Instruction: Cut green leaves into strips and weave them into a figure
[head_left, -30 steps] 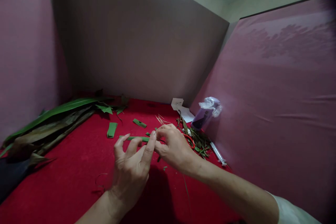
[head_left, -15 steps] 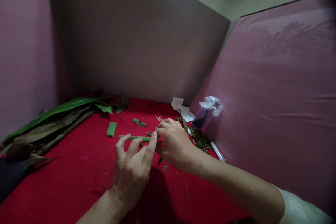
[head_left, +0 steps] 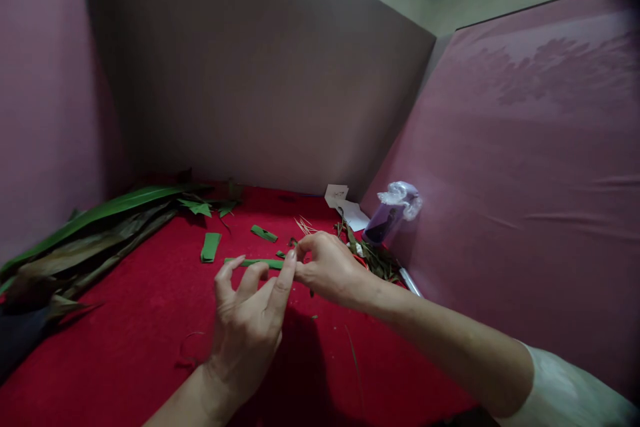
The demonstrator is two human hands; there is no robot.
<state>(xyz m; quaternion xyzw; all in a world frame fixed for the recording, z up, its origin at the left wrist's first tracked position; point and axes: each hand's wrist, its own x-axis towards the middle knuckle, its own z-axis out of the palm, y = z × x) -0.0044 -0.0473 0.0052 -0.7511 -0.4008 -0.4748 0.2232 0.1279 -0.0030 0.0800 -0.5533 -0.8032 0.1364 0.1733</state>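
Note:
My left hand point(head_left: 250, 320) is raised over the red cloth, index finger stretched towards my right hand, other fingers half curled; its thumb is hidden. Against that index tip, the fingers of my right hand point(head_left: 330, 270) are pinched together. A thin dark leaf strip point(head_left: 293, 242) shows just above the meeting fingertips, and a dark end hangs below the right hand. Most of what lies between the fingers is hidden. Behind the left fingers runs a long green leaf strip point(head_left: 260, 263). Two short cut leaf pieces, one wide point(head_left: 211, 247) and one narrow point(head_left: 264, 233), lie beyond it.
Long green and dried leaves point(head_left: 105, 213) pile up at the left. Right of my hands are thin sticks point(head_left: 305, 225), white paper point(head_left: 353, 215), withered leaf scraps point(head_left: 379, 262), a purple container with clear plastic point(head_left: 384, 222) and a silvery tube point(head_left: 410, 282). Walls enclose the red cloth point(head_left: 140, 320).
My right hand's fingers have lifted and turned slightly at the left index tip, and the dark strip now shows above them. The left hand keeps nearly the same pose. The view has shifted a little.

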